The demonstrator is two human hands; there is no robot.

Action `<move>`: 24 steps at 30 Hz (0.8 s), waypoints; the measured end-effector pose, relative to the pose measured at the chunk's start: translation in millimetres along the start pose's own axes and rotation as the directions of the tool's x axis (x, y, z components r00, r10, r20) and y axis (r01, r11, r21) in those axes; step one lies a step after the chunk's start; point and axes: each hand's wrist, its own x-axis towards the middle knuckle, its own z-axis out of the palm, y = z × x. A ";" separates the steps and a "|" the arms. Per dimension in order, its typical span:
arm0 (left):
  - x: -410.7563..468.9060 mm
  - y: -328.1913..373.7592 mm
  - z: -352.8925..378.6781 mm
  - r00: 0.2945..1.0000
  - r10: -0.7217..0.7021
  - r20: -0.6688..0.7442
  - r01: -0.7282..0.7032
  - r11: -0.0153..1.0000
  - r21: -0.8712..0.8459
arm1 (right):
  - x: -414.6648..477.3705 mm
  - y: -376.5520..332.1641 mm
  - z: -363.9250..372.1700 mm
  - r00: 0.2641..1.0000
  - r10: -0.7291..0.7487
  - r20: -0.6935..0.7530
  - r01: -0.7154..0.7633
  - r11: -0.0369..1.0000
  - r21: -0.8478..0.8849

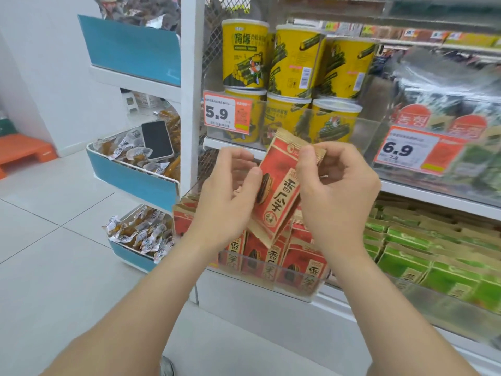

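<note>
Left grip [227, 196] and right grip [336, 194] both pinch one red packet [280, 195], held tilted above a stocked tray [292, 291]. Yellow tubs [245, 54] stand on the shelf [235, 145] beyond.

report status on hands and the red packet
Left hand grips red packet, right hand pinches its top corner. Packet tilted, above clear bin of matching packets. Nothing in the way.

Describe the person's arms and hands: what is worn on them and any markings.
Both arms are bare as far as the picture shows: no sleeve reaches the left forearm or the right forearm. The left hand and right hand wear no gloves. No rings, watch, bracelet or markings are visible. The nails that show look short and unpainted.
</note>
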 end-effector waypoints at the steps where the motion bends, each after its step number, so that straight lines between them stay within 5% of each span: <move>1: -2.7 3.5 5.2 0.998 0.047 0.037 -0.046 0.998 -0.036 | -0.4 0.0 -2.1 0.999 0.048 0.002 -0.048 0.998 0.034; 4: -8.4 12.7 18.6 0.989 0.129 0.073 -0.124 0.990 -0.067 | -1.2 5.1 -4.7 0.981 0.193 0.036 -0.196 0.974 0.112; 8: -4.5 11.0 32.8 0.997 0.068 0.044 -0.064 0.995 -0.079 | -0.8 14.3 -8.0 0.944 0.291 0.154 -0.321 0.917 0.237; 13: -0.2 11.3 45.4 0.996 -0.087 0.018 0.089 0.973 -0.214 | -2.2 22.2 -9.7 0.933 0.245 0.265 -0.304 0.929 0.212; 24: -6.3 17.7 56.2 0.986 -0.092 0.141 0.140 0.916 -0.377 | -4.4 29.8 -9.9 0.920 0.283 0.272 -0.334 0.928 0.163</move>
